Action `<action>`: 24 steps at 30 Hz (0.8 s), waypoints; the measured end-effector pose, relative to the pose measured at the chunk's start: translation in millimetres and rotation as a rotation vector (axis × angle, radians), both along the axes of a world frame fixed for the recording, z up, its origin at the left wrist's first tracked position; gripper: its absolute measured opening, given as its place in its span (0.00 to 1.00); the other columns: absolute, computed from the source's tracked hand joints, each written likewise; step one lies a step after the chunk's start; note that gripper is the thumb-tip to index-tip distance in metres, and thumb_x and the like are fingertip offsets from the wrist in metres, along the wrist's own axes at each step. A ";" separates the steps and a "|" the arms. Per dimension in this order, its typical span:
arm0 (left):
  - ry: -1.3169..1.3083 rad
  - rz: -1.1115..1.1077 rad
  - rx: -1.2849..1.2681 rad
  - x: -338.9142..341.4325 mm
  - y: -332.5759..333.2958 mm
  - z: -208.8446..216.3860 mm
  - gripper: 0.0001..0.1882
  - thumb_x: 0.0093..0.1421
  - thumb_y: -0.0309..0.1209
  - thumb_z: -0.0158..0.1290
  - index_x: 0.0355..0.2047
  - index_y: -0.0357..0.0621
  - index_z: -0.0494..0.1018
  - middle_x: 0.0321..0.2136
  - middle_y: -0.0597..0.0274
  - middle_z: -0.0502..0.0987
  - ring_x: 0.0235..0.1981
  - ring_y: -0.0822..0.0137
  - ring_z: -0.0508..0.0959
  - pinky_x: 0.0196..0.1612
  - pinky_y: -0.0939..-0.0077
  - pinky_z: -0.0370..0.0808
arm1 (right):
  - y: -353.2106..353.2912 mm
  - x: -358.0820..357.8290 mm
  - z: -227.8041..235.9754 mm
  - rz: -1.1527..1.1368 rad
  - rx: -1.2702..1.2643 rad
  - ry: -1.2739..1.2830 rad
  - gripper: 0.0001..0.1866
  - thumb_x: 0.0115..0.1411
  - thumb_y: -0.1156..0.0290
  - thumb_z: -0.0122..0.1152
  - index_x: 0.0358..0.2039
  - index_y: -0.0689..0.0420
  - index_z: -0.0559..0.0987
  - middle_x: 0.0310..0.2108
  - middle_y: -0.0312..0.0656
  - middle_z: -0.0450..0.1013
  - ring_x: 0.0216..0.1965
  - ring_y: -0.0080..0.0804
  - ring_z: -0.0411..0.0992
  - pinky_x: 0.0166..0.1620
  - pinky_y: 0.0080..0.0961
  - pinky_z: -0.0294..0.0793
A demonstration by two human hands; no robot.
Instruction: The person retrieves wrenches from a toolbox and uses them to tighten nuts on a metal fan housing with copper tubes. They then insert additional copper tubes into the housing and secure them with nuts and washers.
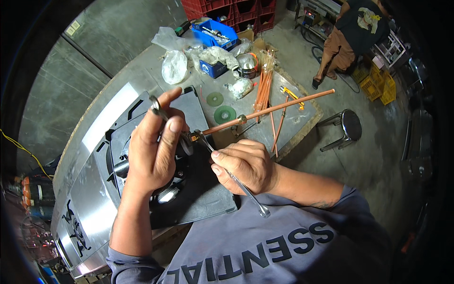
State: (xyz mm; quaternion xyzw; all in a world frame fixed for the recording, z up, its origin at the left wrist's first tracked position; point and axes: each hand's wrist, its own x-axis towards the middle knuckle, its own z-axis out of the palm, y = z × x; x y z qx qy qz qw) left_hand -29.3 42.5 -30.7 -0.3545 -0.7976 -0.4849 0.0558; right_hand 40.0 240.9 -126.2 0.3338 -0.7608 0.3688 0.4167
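Note:
My right hand [247,165] is closed around a shiny combination wrench [242,188]. The wrench's jaw end meets a brass fitting [194,137] at the near end of a long copper tube [288,105]. A brass nut [242,119] sits partway along that tube, which slants up to the right. My left hand [158,146] is raised beside the fitting, its fingers curled around a second metal wrench [155,102] whose ring end pokes out above them. Most of that wrench is hidden by the hand. Below both hands lies a black case [208,201] with dark round parts on it.
Two green discs [224,115], bundled copper rods [264,92], a yellow cutter [292,97], plastic bags [174,67] and a blue bin [215,34] lie across the metal table [90,189]. A round stool [351,125] stands to the right. Another person [352,33] is farther back.

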 end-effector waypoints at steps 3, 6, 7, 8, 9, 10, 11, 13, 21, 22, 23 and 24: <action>-0.177 0.018 0.039 -0.8 3.0 2.6 0.20 0.75 0.36 0.47 0.58 0.33 0.71 0.35 0.62 0.76 0.38 0.73 0.76 0.47 0.75 0.73 | -1.0 0.2 0.6 -0.015 0.034 0.040 0.19 0.53 0.76 0.68 0.46 0.63 0.77 0.30 0.42 0.79 0.24 0.33 0.77 0.26 0.28 0.71; -0.081 0.064 0.049 -0.8 7.7 -1.2 0.18 0.74 0.33 0.49 0.60 0.38 0.72 0.29 0.64 0.76 0.32 0.74 0.76 0.40 0.77 0.74 | -1.9 3.7 8.0 -0.056 0.071 0.061 0.18 0.53 0.75 0.67 0.45 0.63 0.78 0.28 0.39 0.77 0.22 0.30 0.74 0.24 0.26 0.67; -0.077 0.062 0.057 -0.2 8.4 -2.9 0.17 0.74 0.32 0.49 0.59 0.38 0.72 0.29 0.64 0.76 0.32 0.74 0.76 0.40 0.77 0.74 | -2.4 4.4 12.3 -0.054 0.073 0.046 0.18 0.53 0.75 0.68 0.46 0.63 0.78 0.28 0.39 0.77 0.22 0.30 0.73 0.24 0.26 0.67; -0.069 0.061 0.067 0.0 8.7 -4.3 0.16 0.74 0.32 0.49 0.57 0.38 0.73 0.29 0.64 0.76 0.32 0.74 0.76 0.40 0.77 0.74 | -3.0 2.4 18.6 -0.057 0.053 0.044 0.19 0.53 0.75 0.68 0.46 0.63 0.78 0.27 0.38 0.76 0.22 0.30 0.73 0.24 0.26 0.67; -0.060 0.061 0.077 0.4 8.6 -5.6 0.15 0.73 0.31 0.49 0.56 0.37 0.74 0.29 0.64 0.76 0.32 0.74 0.76 0.40 0.77 0.74 | -0.6 0.3 26.5 -0.021 0.051 -0.047 0.15 0.54 0.76 0.66 0.43 0.62 0.78 0.26 0.39 0.77 0.22 0.33 0.75 0.24 0.31 0.69; -0.058 0.062 0.078 0.6 7.9 -6.3 0.15 0.73 0.32 0.48 0.54 0.37 0.74 0.29 0.64 0.76 0.31 0.74 0.76 0.39 0.77 0.74 | 1.7 -4.3 36.1 0.046 -0.029 -0.142 0.13 0.55 0.75 0.64 0.41 0.61 0.78 0.25 0.42 0.77 0.22 0.37 0.76 0.25 0.35 0.72; -0.055 0.062 0.079 0.0 7.3 -6.7 0.14 0.74 0.33 0.48 0.52 0.37 0.74 0.29 0.64 0.76 0.31 0.74 0.76 0.39 0.77 0.73 | 4.7 -8.2 47.8 0.067 -0.009 -0.316 0.10 0.56 0.75 0.63 0.39 0.59 0.77 0.25 0.44 0.78 0.23 0.41 0.78 0.27 0.39 0.75; -0.051 0.044 0.102 -1.1 5.9 -5.8 0.14 0.74 0.35 0.47 0.48 0.37 0.75 0.29 0.64 0.76 0.31 0.74 0.75 0.38 0.77 0.73 | 11.7 -30.8 70.5 0.081 0.042 -0.472 0.07 0.57 0.73 0.62 0.37 0.56 0.79 0.26 0.45 0.79 0.24 0.43 0.79 0.30 0.42 0.78; -0.023 0.049 0.137 -2.3 7.5 -1.6 0.15 0.76 0.37 0.44 0.41 0.38 0.73 0.25 0.62 0.77 0.28 0.69 0.76 0.35 0.74 0.73 | 36.8 -62.5 121.9 0.246 -0.277 -0.904 0.08 0.62 0.68 0.64 0.32 0.59 0.78 0.21 0.35 0.75 0.19 0.20 0.70 0.23 0.22 0.71; -0.008 0.044 0.123 -2.5 6.0 -2.0 0.14 0.76 0.36 0.44 0.41 0.37 0.73 0.25 0.61 0.77 0.28 0.69 0.76 0.35 0.73 0.73 | 38.2 -49.4 116.4 0.181 -0.372 -0.823 0.07 0.64 0.68 0.64 0.35 0.59 0.79 0.23 0.35 0.75 0.20 0.20 0.71 0.24 0.22 0.71; 0.002 0.007 0.124 -6.7 4.5 -2.2 0.14 0.76 0.36 0.45 0.40 0.37 0.73 0.25 0.61 0.77 0.28 0.67 0.77 0.35 0.73 0.73 | 34.3 -29.4 104.2 0.163 -0.296 -0.675 0.07 0.64 0.70 0.64 0.37 0.60 0.79 0.24 0.37 0.76 0.20 0.23 0.72 0.24 0.24 0.73; -0.020 -0.025 0.152 -9.2 3.0 -2.7 0.14 0.76 0.36 0.46 0.39 0.38 0.72 0.25 0.61 0.77 0.28 0.67 0.77 0.35 0.73 0.74 | 28.7 -10.8 90.3 0.148 -0.238 -0.479 0.07 0.65 0.72 0.64 0.39 0.61 0.79 0.25 0.39 0.76 0.20 0.26 0.73 0.24 0.27 0.74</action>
